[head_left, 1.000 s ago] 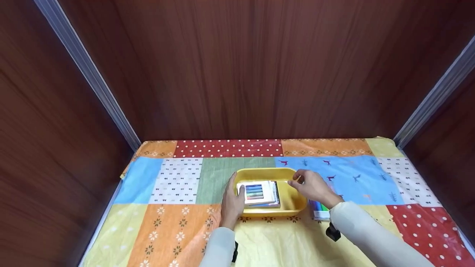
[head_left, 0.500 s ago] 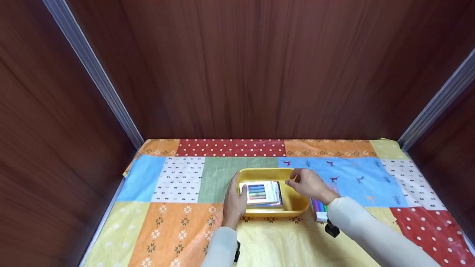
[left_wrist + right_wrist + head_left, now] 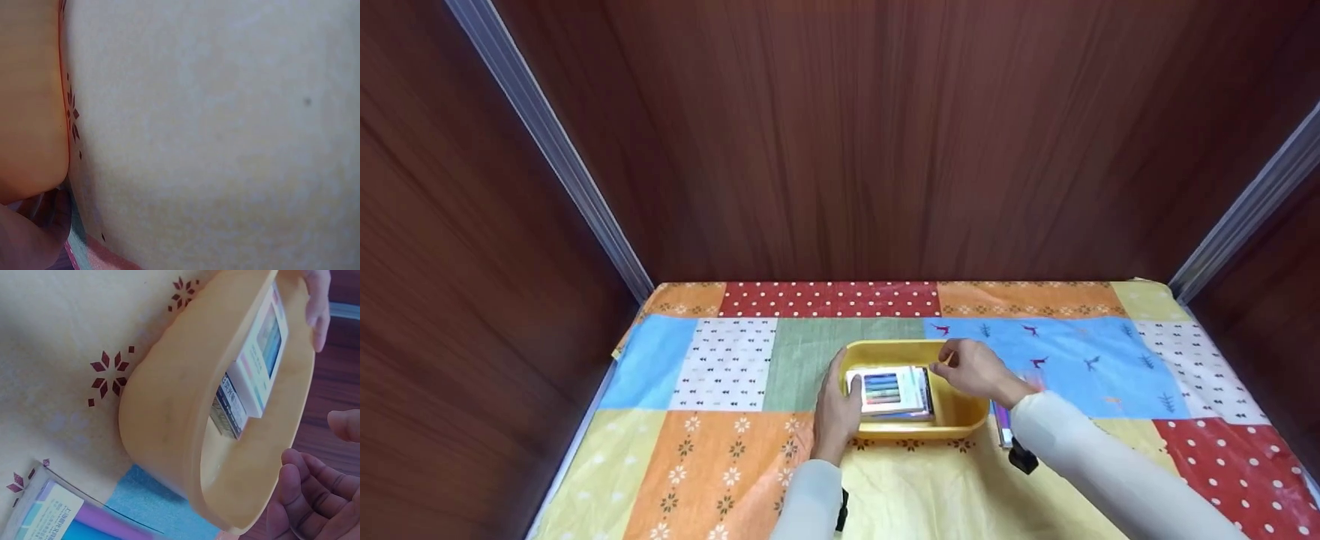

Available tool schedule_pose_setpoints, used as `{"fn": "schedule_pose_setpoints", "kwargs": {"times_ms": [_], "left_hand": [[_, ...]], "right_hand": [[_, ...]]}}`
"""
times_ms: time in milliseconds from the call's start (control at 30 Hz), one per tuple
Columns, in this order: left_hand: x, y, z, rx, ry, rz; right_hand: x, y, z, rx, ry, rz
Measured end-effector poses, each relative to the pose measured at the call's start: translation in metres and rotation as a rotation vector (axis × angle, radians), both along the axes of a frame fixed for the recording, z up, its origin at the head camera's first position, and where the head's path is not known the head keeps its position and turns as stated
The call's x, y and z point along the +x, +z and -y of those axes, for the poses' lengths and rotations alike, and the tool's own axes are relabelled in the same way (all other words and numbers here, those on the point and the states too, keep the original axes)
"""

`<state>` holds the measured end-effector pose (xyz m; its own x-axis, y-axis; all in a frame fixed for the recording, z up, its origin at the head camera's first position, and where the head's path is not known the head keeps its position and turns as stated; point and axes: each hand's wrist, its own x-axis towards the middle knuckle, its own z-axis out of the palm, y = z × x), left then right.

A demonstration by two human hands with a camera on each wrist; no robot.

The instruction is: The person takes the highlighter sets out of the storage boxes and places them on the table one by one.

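Observation:
A yellow plastic basin (image 3: 915,433) stands on the patchwork tablecloth. My left hand (image 3: 837,416) grips its left end, thumb inside and fingers along the outer wall. In the left wrist view that hand's fingers curl at the basin's corner. Inside, toward the left, lies a stack topped by a white box (image 3: 883,388) with a picture of coloured sticks. Under it a darker box (image 3: 229,408) pokes out in the right wrist view. My right hand (image 3: 975,369) hovers at the basin's right end, fingers loosely curled, thumb apart, holding nothing.
A clear pack of coloured pens (image 3: 56,512) lies on the cloth just right of the basin, partly hidden by my right arm in the head view. Dark wood panels (image 3: 810,150) enclose the table at the back and sides.
My right hand has shifted slightly left over the basin's right end, and its arm now covers more of the pen pack. My left hand keeps its grip on the basin.

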<state>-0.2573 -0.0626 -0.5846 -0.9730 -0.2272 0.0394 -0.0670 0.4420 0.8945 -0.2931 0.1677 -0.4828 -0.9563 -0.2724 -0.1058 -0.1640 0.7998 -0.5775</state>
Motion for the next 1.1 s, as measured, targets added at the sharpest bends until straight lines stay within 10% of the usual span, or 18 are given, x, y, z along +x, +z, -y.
{"fn": "schedule_pose_setpoints", "kwargs": {"times_ms": [1100], "left_hand": [[-0.001,-0.001,-0.001,0.022,0.017,-0.013]], "right_hand": [[-0.021,-0.021,0.036,0.075,0.037,0.016]]}}
